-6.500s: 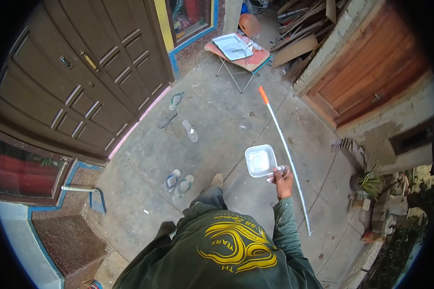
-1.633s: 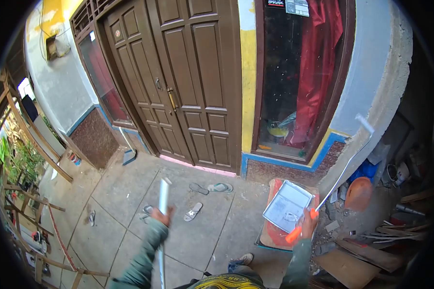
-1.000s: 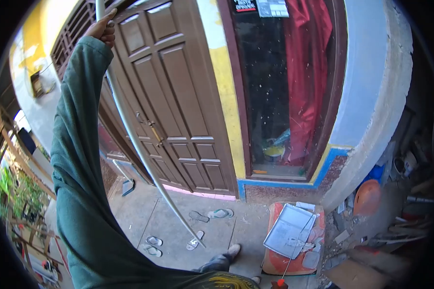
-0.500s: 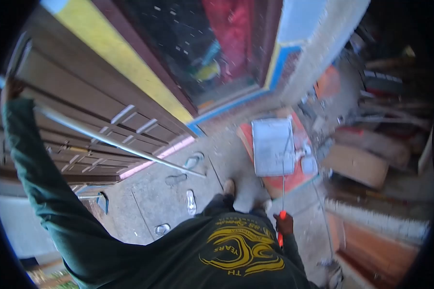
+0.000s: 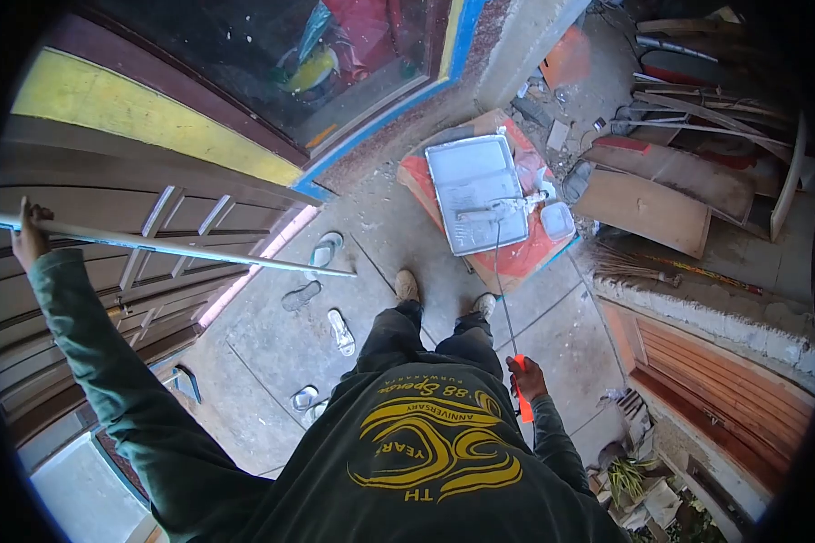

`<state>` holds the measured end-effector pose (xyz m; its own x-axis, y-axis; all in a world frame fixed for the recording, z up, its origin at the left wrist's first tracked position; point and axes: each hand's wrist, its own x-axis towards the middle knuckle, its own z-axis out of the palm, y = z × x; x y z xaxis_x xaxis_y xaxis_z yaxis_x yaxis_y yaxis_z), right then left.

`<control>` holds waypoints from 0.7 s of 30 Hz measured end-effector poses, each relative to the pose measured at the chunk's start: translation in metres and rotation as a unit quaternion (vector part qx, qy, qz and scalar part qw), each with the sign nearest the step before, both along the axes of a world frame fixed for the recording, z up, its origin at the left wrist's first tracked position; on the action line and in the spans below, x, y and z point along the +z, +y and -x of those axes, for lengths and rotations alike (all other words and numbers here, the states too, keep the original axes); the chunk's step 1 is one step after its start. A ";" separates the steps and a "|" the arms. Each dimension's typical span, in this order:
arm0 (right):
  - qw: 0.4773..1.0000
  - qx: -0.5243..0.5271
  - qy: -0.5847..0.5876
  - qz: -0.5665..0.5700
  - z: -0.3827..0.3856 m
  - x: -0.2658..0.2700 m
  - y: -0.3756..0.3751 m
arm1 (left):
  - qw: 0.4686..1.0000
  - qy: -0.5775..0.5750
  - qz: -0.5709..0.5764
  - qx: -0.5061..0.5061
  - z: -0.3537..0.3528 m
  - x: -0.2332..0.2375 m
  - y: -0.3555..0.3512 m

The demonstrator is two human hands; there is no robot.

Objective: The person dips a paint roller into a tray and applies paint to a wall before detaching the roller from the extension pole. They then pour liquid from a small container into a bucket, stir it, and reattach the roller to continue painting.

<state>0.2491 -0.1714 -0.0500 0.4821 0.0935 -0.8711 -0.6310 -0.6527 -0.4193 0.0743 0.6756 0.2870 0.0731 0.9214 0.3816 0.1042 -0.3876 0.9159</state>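
My left hand (image 5: 31,235), arm stretched far out to the left, is wrapped round a long pale pole (image 5: 217,248). The pole slants slightly down to the right, and its far end shows above the floor beside the sandals. In my right hand (image 5: 527,378), close to my body, is the orange handle of a paint roller (image 5: 522,389). Its thin metal rod runs forward to a paint tray (image 5: 442,167), where the white-coated roller head appears to lie. The tray holds pale paint and rests on a red-and-brown sheet. A small white tub (image 5: 558,220) stands beside it.
Several sandals (image 5: 341,332) lie on the concrete floor by a brown panelled door (image 5: 81,204). A glass window (image 5: 272,81) with yellow and blue trim is ahead. Boards and scrap wood (image 5: 647,210) are piled at the right, behind a low rough wall (image 5: 724,326).
My view has turned and tilted, so the tray sits further up and left. The pole now lies flatter in view. Both hands keep their holds.
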 end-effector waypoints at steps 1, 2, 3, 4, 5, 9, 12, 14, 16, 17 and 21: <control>1.000 0.008 0.005 0.009 0.002 0.000 -0.001 | 1.000 0.001 0.004 -0.002 0.000 -0.017 -0.002; 1.000 0.016 0.011 0.019 0.006 0.000 -0.003 | 1.000 0.023 0.020 -0.001 0.001 -0.032 -0.005; 1.000 0.014 0.013 0.023 0.009 0.001 -0.005 | 0.998 0.045 0.036 0.000 0.000 -0.045 -0.009; 0.999 0.014 0.021 0.019 0.011 0.002 -0.008 | 0.998 0.047 0.039 -0.001 -0.002 -0.055 -0.014; 0.999 0.016 0.029 0.016 0.011 0.003 -0.012 | 0.997 0.066 0.035 0.010 -0.005 -0.065 -0.022; 0.998 -0.010 0.055 -0.005 0.006 -0.012 -0.026 | 0.994 0.104 0.025 0.019 0.004 -0.105 -0.062; 0.999 0.026 0.039 -0.021 -0.018 -0.017 -0.012 | 0.996 0.070 -0.009 0.062 0.019 -0.162 -0.144; 0.993 0.013 0.088 -0.073 -0.041 0.000 0.001 | 0.972 0.213 0.064 0.073 0.048 -0.227 -0.210; 0.988 0.030 0.110 -0.100 -0.068 0.020 0.012 | 0.905 0.419 0.036 -0.063 0.083 -0.349 -0.293; 0.985 0.047 0.113 -0.118 -0.081 0.025 0.016 | 0.909 0.347 0.151 -0.177 0.055 -0.369 -0.377; 0.973 0.121 0.111 -0.162 -0.124 0.027 0.023 | 0.734 0.175 0.544 -0.368 -0.071 -0.348 -0.609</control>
